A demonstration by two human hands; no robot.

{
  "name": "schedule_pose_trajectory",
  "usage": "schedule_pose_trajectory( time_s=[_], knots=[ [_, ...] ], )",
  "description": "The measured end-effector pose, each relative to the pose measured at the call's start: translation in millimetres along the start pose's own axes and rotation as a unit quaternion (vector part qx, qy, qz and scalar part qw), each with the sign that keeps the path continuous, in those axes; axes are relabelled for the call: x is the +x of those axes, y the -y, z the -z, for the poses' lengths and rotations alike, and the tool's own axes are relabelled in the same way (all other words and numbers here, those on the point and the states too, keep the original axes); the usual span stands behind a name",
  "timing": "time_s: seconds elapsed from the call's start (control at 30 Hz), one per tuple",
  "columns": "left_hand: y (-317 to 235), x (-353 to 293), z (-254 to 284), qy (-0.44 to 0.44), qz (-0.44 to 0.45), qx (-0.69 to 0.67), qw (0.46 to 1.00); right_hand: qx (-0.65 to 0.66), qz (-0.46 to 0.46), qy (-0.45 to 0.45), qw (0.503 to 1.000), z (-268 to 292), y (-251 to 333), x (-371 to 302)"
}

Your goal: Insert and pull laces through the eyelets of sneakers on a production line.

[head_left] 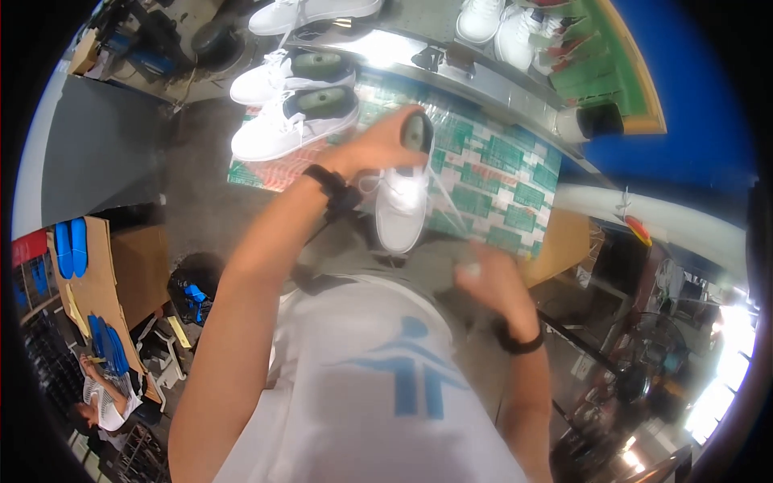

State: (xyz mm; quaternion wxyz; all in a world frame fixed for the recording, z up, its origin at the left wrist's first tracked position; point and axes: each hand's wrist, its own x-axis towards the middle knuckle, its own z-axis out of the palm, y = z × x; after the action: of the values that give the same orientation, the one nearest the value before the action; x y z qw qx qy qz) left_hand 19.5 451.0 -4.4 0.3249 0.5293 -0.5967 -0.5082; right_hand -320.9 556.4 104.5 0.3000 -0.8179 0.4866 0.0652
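My left hand (pixel 385 143) is closed around the heel and side of a white lace-up sneaker (pixel 401 211), whose toe points toward me. Inside its dark opening shows a grey-green form. A loop of lace hangs beside my left fingers. From the shoe's right side a white shoelace (pixel 448 201) runs stretched toward my right hand (pixel 489 278), which is smeared by motion; its fingers look closed, with a whitish bit at the tips. Left of the held shoe, a pair of white sneakers (pixel 278 133) with the same forms inside stands at the bench edge.
Green-and-white patterned sheeting (pixel 491 181) covers the bench. Behind it runs a metal rail (pixel 451 76). More white shoes (pixel 499 28) stand on a green tray (pixel 612 68). A white pipe (pixel 668 217) lies right. Blue insoles (pixel 72 248) rest on cardboard left, near another person (pixel 109 402).
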Motion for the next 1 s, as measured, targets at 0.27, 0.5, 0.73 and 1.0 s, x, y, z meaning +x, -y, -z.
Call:
schedule_pose_trajectory(
  time_s=[0.27,0.5,0.73,1.0],
  knots=[
    [-22.8,9.4,-20.6,-0.018,-0.022,0.038,0.999,0.193,0.085,-0.222,0.952,-58.9,34.7,55.7],
    [-7.1,5.9,-19.0,-0.054,-0.035,0.031,0.997,0.043,0.08,-0.166,0.982,-37.7,57.2,13.4],
    [-18.0,9.1,-25.9,-0.044,-0.025,0.067,0.996,0.03,0.096,-0.18,0.979,-38.3,74.2,4.5],
    [-13.6,10.2,-30.3,-0.084,-0.034,0.108,0.99,0.013,0.174,-0.257,0.95,-89.3,68.5,79.3]
  ],
)
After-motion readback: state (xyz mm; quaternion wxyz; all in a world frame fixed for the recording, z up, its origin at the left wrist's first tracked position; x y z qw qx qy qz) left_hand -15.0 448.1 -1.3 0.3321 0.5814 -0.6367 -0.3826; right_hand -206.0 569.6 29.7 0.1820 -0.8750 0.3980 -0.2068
